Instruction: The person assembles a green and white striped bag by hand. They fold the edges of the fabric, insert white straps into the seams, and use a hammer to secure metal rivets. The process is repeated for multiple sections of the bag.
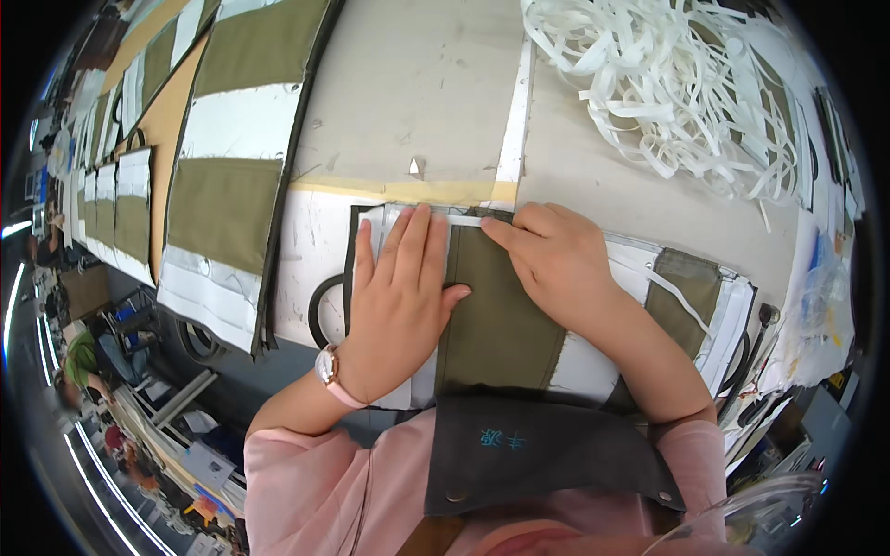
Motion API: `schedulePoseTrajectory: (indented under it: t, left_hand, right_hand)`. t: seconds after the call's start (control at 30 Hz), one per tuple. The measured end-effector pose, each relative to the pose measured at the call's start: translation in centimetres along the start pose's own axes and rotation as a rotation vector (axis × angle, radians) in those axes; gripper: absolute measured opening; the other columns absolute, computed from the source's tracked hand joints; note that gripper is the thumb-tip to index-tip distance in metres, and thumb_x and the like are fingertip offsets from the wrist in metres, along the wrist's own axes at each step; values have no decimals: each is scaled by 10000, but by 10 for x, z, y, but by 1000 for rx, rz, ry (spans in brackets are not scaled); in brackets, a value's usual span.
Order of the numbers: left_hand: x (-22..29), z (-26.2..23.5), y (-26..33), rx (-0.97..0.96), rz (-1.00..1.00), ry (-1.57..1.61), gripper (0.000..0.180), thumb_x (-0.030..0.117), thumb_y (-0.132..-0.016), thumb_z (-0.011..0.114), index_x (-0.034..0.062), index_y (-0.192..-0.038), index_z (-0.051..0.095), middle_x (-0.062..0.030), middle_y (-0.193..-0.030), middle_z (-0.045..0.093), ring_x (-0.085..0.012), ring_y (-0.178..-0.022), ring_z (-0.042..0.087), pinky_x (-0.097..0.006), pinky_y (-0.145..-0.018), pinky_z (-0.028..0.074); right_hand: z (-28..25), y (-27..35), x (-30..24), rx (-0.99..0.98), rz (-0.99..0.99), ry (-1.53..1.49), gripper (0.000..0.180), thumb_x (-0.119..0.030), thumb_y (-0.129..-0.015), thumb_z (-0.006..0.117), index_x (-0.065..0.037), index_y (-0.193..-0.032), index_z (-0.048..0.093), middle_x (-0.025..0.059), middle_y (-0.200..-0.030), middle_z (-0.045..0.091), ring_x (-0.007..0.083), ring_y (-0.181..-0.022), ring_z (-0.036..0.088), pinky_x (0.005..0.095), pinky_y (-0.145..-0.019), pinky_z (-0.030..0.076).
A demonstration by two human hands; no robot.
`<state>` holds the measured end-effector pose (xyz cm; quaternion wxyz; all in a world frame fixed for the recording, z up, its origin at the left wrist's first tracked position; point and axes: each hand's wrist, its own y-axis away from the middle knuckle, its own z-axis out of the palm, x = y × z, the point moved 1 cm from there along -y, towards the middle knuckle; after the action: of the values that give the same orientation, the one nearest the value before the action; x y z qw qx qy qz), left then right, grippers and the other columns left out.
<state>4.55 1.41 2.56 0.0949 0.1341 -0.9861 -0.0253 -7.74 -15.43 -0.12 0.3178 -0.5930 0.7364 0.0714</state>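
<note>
In front of me lies a fabric panel (499,310) with olive-green and white bands and dark edging. My left hand (399,278) rests flat on its left part, fingers stretched toward the far edge and thumb out to the side. A narrow white tape (464,221) runs along that far edge, between my hands. My right hand (556,264) is closed, its index fingertip pressing on the tape; the other fingers curl under. Beyond my right wrist a loose tape end (684,301) trails over the panel. A black loop handle (321,310) sticks out past the panel's left edge.
A tangled heap of white tape (663,93) lies at the far right. Long green-and-white panels (227,185) are stacked at the left. A yellow strip (371,190) crosses the table beyond the panel. Scissors (766,320) lie at the right. Other people are in the left background.
</note>
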Motion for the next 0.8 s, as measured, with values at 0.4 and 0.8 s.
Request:
schedulePoseTrajectory:
  t: [0.4, 0.8]
  left_hand:
    - [16, 23, 2, 238, -68, -32, 672, 469, -907, 651, 83, -1440, 514, -328, -1405, 508, -445, -1273, 551, -521, -1159, 325]
    - [17, 29, -1, 302, -54, -112, 610, 466, -931, 630, 84, -1402, 561, -334, -1380, 529, -449, -1277, 548, -534, -1147, 335]
  right_hand:
    - [8, 2, 2, 1, -31, 54, 272, -3, -782, 669, -98, -1022, 755, 53, -786, 563, 245, -712, 604, 389, -634, 501]
    - [6, 3, -5, -3, -40, 158, 293, -7, -811, 639, -93, -1067, 754, 72, -833, 574, 258, -751, 618, 396, -682, 517]
